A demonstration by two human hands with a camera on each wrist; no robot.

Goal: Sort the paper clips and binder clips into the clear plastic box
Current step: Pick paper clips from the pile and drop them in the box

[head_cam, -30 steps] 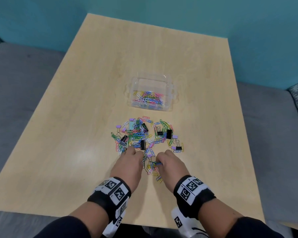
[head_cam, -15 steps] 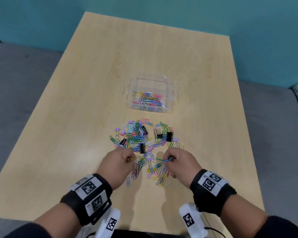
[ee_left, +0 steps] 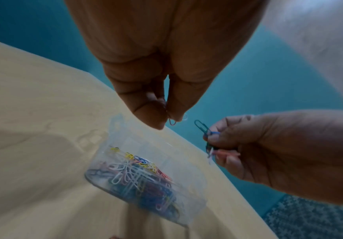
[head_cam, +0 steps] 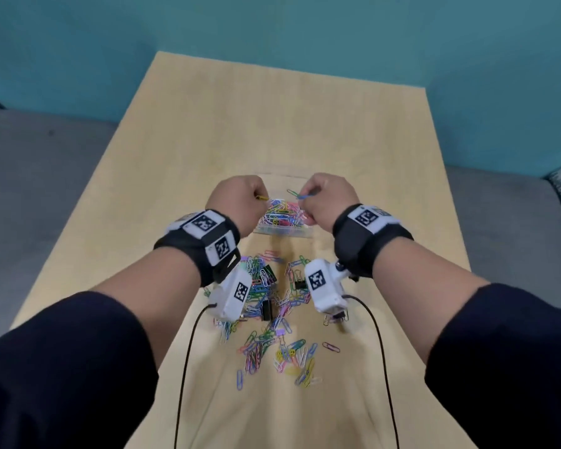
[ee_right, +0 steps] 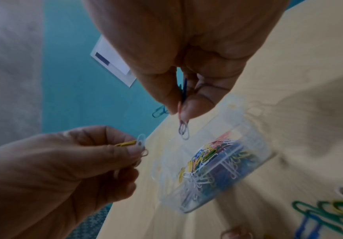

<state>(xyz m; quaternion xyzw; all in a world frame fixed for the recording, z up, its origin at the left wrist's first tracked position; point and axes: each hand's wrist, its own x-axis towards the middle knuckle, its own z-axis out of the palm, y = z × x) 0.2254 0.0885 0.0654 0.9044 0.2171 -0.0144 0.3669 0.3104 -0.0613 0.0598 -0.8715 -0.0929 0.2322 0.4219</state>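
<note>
Hands: both raised above the clear plastic box (head_cam: 282, 233), left hand (head_cam: 237, 202) and right hand (head_cam: 329, 197) facing each other across it.
Left grip: thumb and forefinger pinched tight on a few paper clips; a yellow paper clip (head_cam: 261, 198) pokes out toward the right hand, and a pale clip loop (ee_left: 172, 121) hangs below the fingertips in the left wrist view.
Right grip: fingers curled round a small bunch of clips; a green paper clip (head_cam: 292, 192) and a blue paper clip (head_cam: 306, 196) jut from the pinch toward the left hand, with more loops dangling under the thumb (ee_right: 183, 129).
Box: directly beneath both grips on the tabletop (head_cam: 305, 131), holding a heap of coloured paper clips (head_cam: 280, 215).
Loose pile: mixed paper clips (head_cam: 272, 348) spread on the tabletop nearer the person than either grip, under the forearms.
Binder clips: black binder clips (head_cam: 300, 283) lie among that pile, between the two wrist cameras.
Wrists: black straps with printed marker tags (head_cam: 204, 222), white camera housings (head_cam: 324, 286) slung below, cables trailing toward the person.
</note>
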